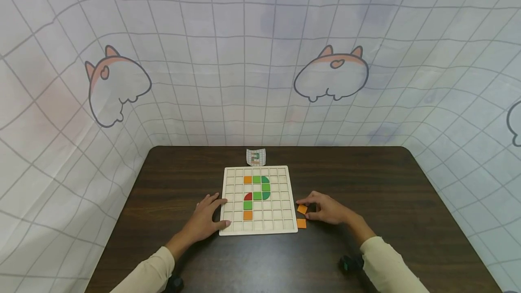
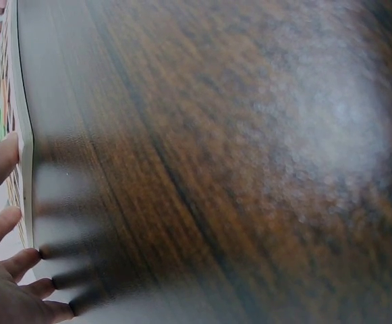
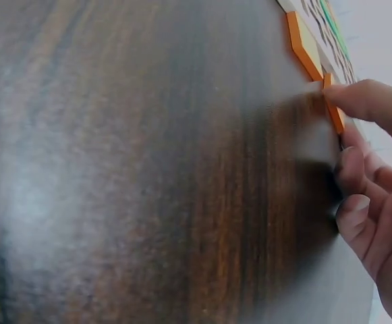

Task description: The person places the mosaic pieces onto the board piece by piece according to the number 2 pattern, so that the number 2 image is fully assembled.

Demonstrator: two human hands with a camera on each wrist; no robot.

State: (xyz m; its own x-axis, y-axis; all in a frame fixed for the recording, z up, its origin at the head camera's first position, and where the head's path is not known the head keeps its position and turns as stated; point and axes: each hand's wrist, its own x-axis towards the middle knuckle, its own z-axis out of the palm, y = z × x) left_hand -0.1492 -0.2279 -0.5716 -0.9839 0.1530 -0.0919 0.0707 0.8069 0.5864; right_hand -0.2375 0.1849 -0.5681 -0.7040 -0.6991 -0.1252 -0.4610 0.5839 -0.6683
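A cream grid board (image 1: 278,220) lies on the table, with orange, green and red tiles set in some of its squares. At its left edge rests my left hand (image 1: 205,219), thumb and index finger on the rim, the fingers spread. Beyond the right edge, my right hand (image 1: 327,208) pinches an orange square tile (image 1: 302,209) between thumb and index finger. The right wrist view shows that tile (image 3: 332,111) tilted beside the thumb. A second orange square tile (image 1: 301,224) lies flat just nearer, close to the board's right edge.
Behind the board, a small paper card (image 1: 256,157) with a coloured grid pattern lies on the dark wooden table (image 1: 183,162). A white gridded curtain (image 1: 228,116) stands around the table's back and sides. Dark devices (image 1: 348,263) sit near both wrists.
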